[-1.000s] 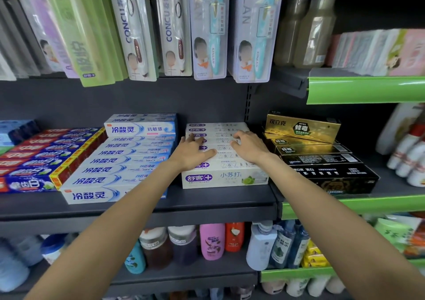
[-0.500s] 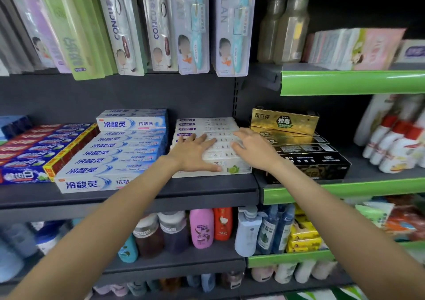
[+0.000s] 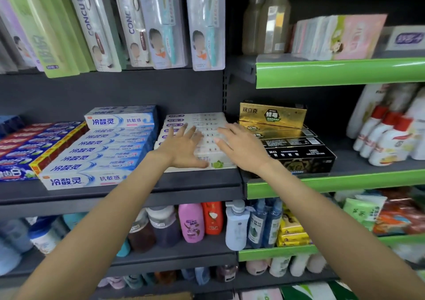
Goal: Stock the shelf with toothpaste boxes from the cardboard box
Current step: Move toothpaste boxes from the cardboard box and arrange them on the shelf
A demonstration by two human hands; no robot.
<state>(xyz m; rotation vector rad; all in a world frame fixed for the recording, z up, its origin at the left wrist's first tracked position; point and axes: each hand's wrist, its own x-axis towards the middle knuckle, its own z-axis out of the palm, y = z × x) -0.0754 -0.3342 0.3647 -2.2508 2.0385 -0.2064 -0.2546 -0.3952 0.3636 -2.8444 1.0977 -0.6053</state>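
Observation:
A row of white toothpaste boxes (image 3: 207, 121) with purple labels lies stepped on the dark grey shelf (image 3: 197, 180). My left hand (image 3: 181, 149) rests flat on the front boxes with fingers spread, thumb over the frontmost box's face. My right hand (image 3: 241, 148) lies flat on the row's right side, fingers apart, next to the gold and black boxes (image 3: 287, 138). Neither hand grips a box. The cardboard box is out of view.
Blue-and-white toothpaste boxes (image 3: 103, 152) fill the space left of the white row, with red-and-blue ones (image 3: 27, 148) further left. Toothbrush packs (image 3: 161, 23) hang above. Bottles (image 3: 190, 221) stand on the lower shelf. White bottles with red caps (image 3: 386, 134) stand at the right.
Both hands have slid toward the front of the white row and flattened, fingers spreading wider. The view has shifted right and slightly back.

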